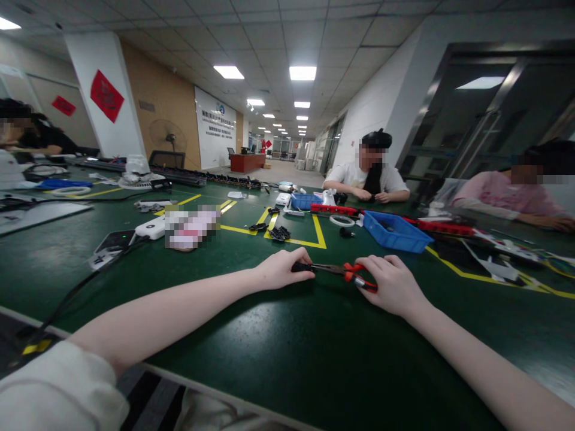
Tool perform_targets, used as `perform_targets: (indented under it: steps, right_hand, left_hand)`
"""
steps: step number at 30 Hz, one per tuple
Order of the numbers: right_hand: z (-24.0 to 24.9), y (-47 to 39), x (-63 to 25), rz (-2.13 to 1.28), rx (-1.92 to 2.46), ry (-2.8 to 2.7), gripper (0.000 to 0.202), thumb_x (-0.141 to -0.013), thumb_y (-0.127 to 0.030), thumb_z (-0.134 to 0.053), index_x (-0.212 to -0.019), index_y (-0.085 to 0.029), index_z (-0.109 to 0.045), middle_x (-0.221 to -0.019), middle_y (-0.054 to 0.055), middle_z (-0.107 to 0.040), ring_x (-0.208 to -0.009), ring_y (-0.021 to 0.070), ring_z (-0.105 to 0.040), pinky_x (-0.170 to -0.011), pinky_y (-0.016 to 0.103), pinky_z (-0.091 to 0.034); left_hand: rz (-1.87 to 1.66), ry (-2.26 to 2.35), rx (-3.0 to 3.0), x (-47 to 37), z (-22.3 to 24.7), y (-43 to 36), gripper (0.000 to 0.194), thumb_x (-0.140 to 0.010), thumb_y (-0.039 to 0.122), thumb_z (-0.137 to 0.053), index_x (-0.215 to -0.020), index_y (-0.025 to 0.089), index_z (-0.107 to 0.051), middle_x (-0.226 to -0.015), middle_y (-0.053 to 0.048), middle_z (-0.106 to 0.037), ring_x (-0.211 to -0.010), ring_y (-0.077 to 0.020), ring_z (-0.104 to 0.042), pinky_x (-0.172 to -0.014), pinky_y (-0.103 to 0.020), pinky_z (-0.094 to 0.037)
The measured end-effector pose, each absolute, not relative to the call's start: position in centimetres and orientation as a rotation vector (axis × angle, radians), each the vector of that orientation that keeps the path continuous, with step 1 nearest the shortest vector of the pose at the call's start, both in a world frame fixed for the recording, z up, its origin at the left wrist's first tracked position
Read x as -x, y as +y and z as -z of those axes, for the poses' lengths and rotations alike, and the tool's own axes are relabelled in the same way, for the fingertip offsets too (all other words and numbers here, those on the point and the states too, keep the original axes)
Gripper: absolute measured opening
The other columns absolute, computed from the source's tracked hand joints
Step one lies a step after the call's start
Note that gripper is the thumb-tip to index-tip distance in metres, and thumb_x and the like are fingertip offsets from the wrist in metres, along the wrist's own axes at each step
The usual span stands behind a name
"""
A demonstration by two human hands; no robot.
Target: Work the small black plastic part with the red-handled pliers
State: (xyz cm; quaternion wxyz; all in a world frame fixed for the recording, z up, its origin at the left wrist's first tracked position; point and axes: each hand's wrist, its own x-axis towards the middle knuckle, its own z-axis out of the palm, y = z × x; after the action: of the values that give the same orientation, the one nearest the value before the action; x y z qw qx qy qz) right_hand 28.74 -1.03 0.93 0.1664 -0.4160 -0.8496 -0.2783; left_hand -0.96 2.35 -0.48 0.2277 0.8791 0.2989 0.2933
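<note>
My left hand (284, 269) is closed on a small black part (302, 267) above the green tabletop (251, 335). My right hand (392, 284) grips the red handles of a pair of long-nose pliers (351, 276). The jaws of the pliers point left and reach the black part at my left fingertips. Whether they clamp it is too small to tell. Beyond my hands, a pile of small black pieces (280, 233) lies near yellow tape lines.
A blue bin (395, 232) stands beyond my right hand, near a white ring (342, 221) and red strips (335, 209). At the left lie a pixelated phone-like object (193, 227), a white device (155, 226) and a black cable. People sit across the table and at both sides.
</note>
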Motion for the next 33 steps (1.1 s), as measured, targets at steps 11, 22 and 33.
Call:
perform_targets:
  steps: [11, 22, 33]
  right_hand:
    - [-0.96, -1.01, -28.73, 0.715, 1.189, -2.426, 0.027, -0.078, -0.031, -0.057, -0.101, -0.017, -0.059, -0.098, 0.010, -0.068, -0.083, 0.0232, -0.061, -0.078, 0.037, -0.038]
    - [-0.66, -0.83, -28.90, 0.698, 1.194, -2.426, 0.028, -0.078, -0.031, -0.059, -0.102, -0.017, -0.057, -0.098, 0.009, -0.068, -0.083, 0.0225, -0.061, -0.077, 0.036, -0.039]
    - [-0.89, -1.05, -28.62, 0.730, 1.184, -2.411, 0.042, -0.084, -0.051, -0.058, -0.107, -0.016, -0.059, -0.097, 0.009, -0.067, -0.079, 0.0215, -0.060, -0.074, 0.035, -0.040]
  left_hand:
    - [-0.834, 0.839, -2.482, 1.03, 0.49, 2.50, 0.030, -0.083, 0.037, -0.067, -0.105, 0.021, -0.054, -0.103, -0.004, -0.066, -0.095, -0.0225, -0.064, -0.081, -0.033, -0.049]
    - [-0.816, 0.877, -2.503, 0.99, 0.48, 2.28, 0.035, -0.080, 0.038, -0.070, -0.106, 0.022, -0.053, -0.103, -0.004, -0.066, -0.092, -0.0228, -0.064, -0.077, -0.032, -0.049]
    - [-0.801, 0.824, -2.491, 0.95, 0.52, 2.30, 0.029, -0.087, 0.036, -0.063, -0.108, 0.023, -0.050, -0.104, -0.001, -0.069, -0.093, -0.0205, -0.066, -0.079, -0.030, -0.048]
